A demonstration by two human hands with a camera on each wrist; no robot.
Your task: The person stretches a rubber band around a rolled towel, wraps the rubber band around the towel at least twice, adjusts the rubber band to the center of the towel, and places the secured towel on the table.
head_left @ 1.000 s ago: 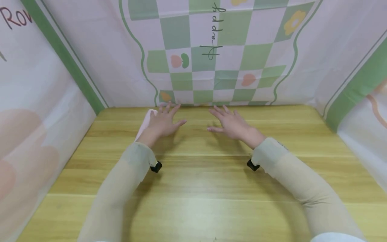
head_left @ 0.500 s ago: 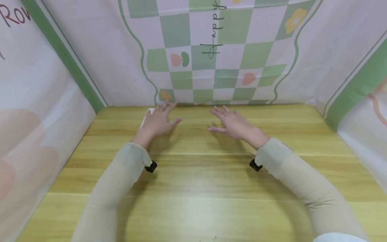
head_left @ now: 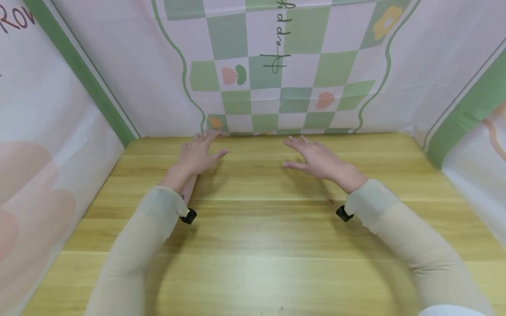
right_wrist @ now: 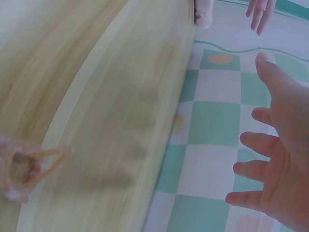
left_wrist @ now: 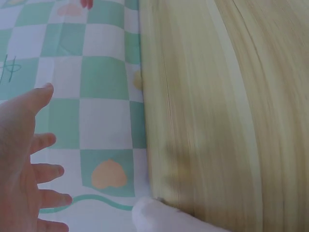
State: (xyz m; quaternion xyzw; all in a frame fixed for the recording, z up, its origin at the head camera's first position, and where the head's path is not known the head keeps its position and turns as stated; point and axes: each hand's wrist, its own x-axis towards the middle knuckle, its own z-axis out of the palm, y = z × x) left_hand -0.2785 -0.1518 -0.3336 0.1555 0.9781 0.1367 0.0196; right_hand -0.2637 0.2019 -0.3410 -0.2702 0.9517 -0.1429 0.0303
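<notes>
My left hand [head_left: 195, 156] hovers over the far left of the wooden table with its fingers spread and nothing held. Beneath that hand and wrist lies a long pale pink object [head_left: 189, 188], mostly covered in the head view. Its rounded end [left_wrist: 166, 217] shows at the bottom of the left wrist view; its kind is unclear. To the right, my right hand [head_left: 322, 160] is also held above the table, fingers extended and holding nothing. A small blurred pinkish thing with an orange loop [right_wrist: 34, 169] appears at the lower left of the right wrist view.
The wooden table [head_left: 253, 232] reaches back to a hanging cloth [head_left: 265, 103] with green and white checks. More printed cloth closes off the left [head_left: 47, 197] and right [head_left: 480, 184] sides. A black wrist camera [head_left: 189, 216] sits at the left cuff, another [head_left: 344, 213] at the right.
My left hand has shifted left across the pink object, whose lower part now shows on the right of the wrist. My right hand has drifted slightly right. Both hands stay spread.
</notes>
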